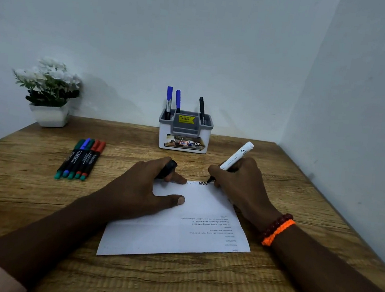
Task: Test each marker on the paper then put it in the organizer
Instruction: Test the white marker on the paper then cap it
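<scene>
Right hand [242,186] grips one white marker [235,157] on the paper [177,234]; left hand [144,188] holds its black cap [167,168]. Five markers [79,159] lie left; three stand in the far organizer [184,133].

The paper [193,219] lies flat on the desk, a black zigzag at its far edge. The white-barrelled marker [236,157] stands tilted, tip on that zigzag. Behind the paper, the organizer [185,130] holds two blue markers [173,98] and one black marker [201,110] upright. Left of the paper lie five capped markers [80,159], seemingly touching.
</scene>
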